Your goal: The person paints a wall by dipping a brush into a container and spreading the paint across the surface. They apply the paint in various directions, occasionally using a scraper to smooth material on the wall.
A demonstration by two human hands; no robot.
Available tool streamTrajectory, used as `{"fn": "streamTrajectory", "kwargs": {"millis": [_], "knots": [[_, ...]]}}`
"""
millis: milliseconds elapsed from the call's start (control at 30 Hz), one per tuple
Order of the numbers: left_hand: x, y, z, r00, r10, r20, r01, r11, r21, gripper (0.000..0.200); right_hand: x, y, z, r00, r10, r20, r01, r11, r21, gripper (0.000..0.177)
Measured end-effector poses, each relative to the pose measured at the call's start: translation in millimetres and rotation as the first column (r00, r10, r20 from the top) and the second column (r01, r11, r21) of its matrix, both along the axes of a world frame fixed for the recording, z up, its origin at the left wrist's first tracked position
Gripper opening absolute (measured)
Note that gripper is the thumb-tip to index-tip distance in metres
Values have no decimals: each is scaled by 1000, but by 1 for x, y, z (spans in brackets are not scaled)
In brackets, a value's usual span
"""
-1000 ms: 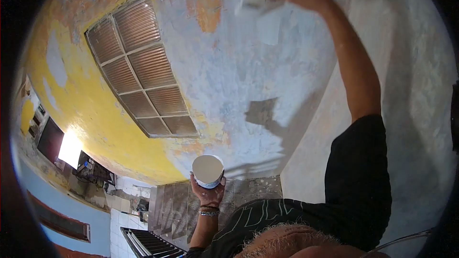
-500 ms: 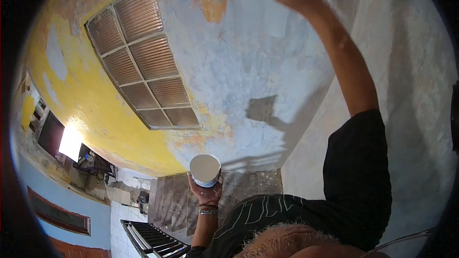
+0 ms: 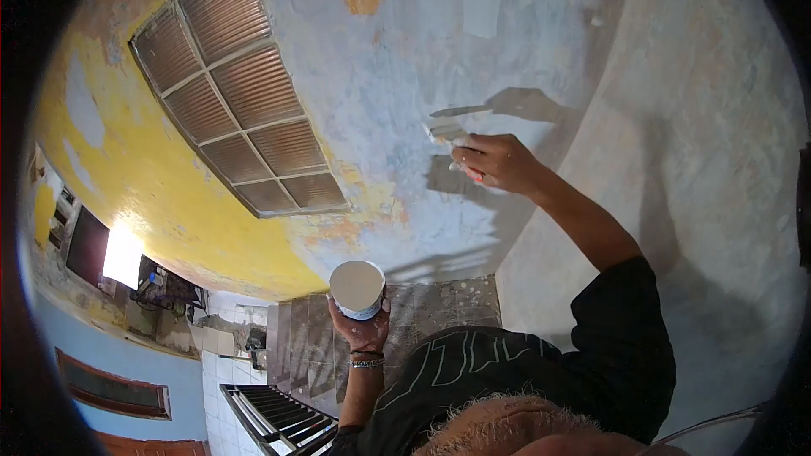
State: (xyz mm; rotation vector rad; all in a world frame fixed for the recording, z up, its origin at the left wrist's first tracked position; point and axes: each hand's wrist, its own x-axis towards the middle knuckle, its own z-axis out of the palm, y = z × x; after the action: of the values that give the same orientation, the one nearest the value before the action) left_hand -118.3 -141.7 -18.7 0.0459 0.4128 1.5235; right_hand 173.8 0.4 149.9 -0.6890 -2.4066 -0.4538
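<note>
My left hand (image 3: 361, 331) is wrapped round a small white paint tub (image 3: 363, 315) from below, keeping it upright at waist height. Pale, off-white paint fills the view into its open top. Higher up and to the right, my right hand (image 3: 500, 162) grips a paintbrush (image 3: 449, 132), its wide, pale head pointing left, close to the wall (image 3: 389, 93). A bit of red shows on the brush below my fingers. Patchy pale blue-white covers the wall there, with orange and yellow areas showing. Shadows of the hand and tub fall on it.
A barred window (image 3: 245, 101) with ribbed panes is set in the yellow wall at left. Another pale wall (image 3: 718, 160) meets the painted one at right. Below are brown tiled steps (image 3: 308, 346) and a black metal railing (image 3: 274, 418). A bright light (image 3: 124, 255) shines at far left.
My right hand has come down from the top of the view to mid-wall with the paintbrush. My left hand still holds the tub in nearly the same spot; the view has shifted slightly.
</note>
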Motion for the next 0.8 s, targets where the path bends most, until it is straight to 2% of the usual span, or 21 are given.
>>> {"fn": "streamTrajectory", "kwargs": {"millis": [67, 100, 133, 167, 200, 233, 300, 367, 467, 500, 533, 567, 633, 667, 700, 733, 767, 800], "knots": [[1, -1, -2, 997, 58, -48, -61, 997, -55, 59, 11, 20, 11, 997, -66, 25, 63, 992, 111, 24], [2, -2, 1, 997, 59, -46, -62, 996, -58, 59, 15, 31, 34, 994, -101, 43, 88, 969, 230, 27], [2, -4, 6, 998, 51, -40, -54, 997, -64, 59, 19, 40, 68, 989, -137, 55, 110, 932, 346, 29], [2, -5, 9, 998, 43, -34, -45, 997, -68, 59, 20, 47, 101, 999, -50, -19, 53, 909, 413, 31], [2, -5, 8, 998, 43, -35, -45, 997, -67, 59, 14, 41, 138, 995, -97, -17, 92, 863, 497, 27], [2, -4, 6, 999, 32, -4, -32, 998, -48, 59, 11, 36, 165, 994, -68, -82, 99, 873, 478, 31], [2, -2, 0, 999, 22, 33, -21, 999, -28, 59, -4, 15, 199, 985, 10, -170, 82, 847, 525, 18], [-2, -3, -10, 999, 23, 40, -23, 1000, -8, 59, -10, 3, 203, 982, 38, -185, 65, 853, 518, 14], [-9, -8, -17, 1000, 28, -12, -28, 1000, -15, 60, 10, 12, 167, 981, 51, -188, 43, 887, 460, 22], [-8, -10, -10, 1000, 27, -11, -27, 1000, -14, 60, 14, 11, 148, 985, 8, -173, 24, 983, 180, 22], [-5, -12, 2, 996, 76, -42, -78, 996, -38, 60, 17, 12, 134, 989, -30, -146, 13, 993, -117, 22], [-3, -13, 8, 989, 125, -74, -129, 990, -60, 60, 20, 20, 127, 989, -31, -145, 14, 993, -116, 22], [-11, -12, -8, 996, 78, -47, -80, 996, -34, 60, 28, 38, 125, 995, -67, -70, 74, 992, 106, 24], [-14, -11, -14, 999, 32, -22, -32, 999, -6, 60, 35, 46, 144, 990, -95, -104, 105, 990, 95, 22], [-13, -11, -14, 999, 31, -24, -31, 999, -8, 60, 32, 41, 169, 958, -209, -195, 213, 977, 2, 26], [-12, -9, -14, 999, 33, -19, -33, 999, -11, 60, 25, 35, 196, 933, -293, -210, 315, 946, 79, 26], [-10, -8, -13, 999, 35, -13, -35, 999, -14, 60, 29, 33, 222, 940, -217, -264, 297, 902, 314, 26], [-8, -7, -12, 999, 34, -12, -34, 999, -14, 60, 36, 44, 259, 979, -118, -165, 181, 874, 451, 10]]}}
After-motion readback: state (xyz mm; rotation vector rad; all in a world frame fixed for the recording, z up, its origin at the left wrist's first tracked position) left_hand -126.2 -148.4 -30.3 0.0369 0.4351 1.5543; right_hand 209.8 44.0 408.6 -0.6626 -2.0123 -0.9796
